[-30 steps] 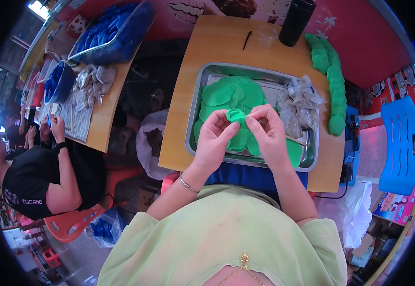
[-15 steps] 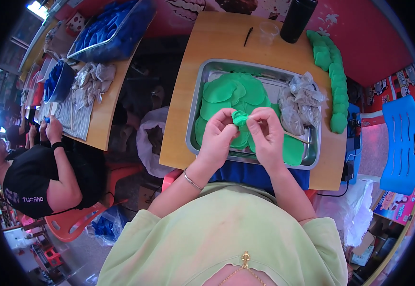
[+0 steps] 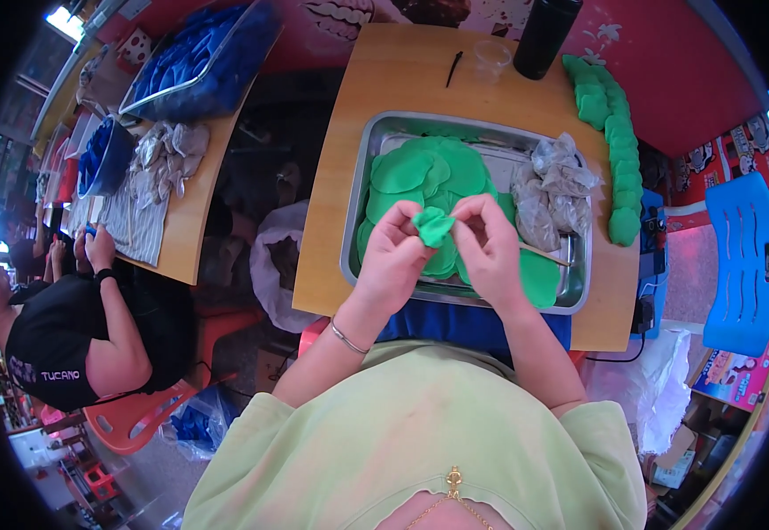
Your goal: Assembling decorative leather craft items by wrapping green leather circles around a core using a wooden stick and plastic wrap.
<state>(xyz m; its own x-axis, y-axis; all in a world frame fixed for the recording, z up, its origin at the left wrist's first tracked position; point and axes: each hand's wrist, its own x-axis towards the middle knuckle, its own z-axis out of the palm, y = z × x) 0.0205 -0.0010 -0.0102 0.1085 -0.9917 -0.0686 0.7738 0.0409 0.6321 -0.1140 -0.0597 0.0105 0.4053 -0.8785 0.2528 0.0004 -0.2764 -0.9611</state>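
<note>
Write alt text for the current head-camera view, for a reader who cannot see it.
A person's left hand and right hand pinch a crumpled green piece over a metal tray of flat green pieces and plastic bags. A row of green pieces lies at right on the wooden table; at left, a co-worker sits by another table.

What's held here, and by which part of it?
A crumpled green piece: left grip on its left edge, right grip on its right edge.

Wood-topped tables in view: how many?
2. The front table sits under the metal tray; the left table is beside the co-worker. More could be hidden in the dark, cluttered background at far left.
</note>
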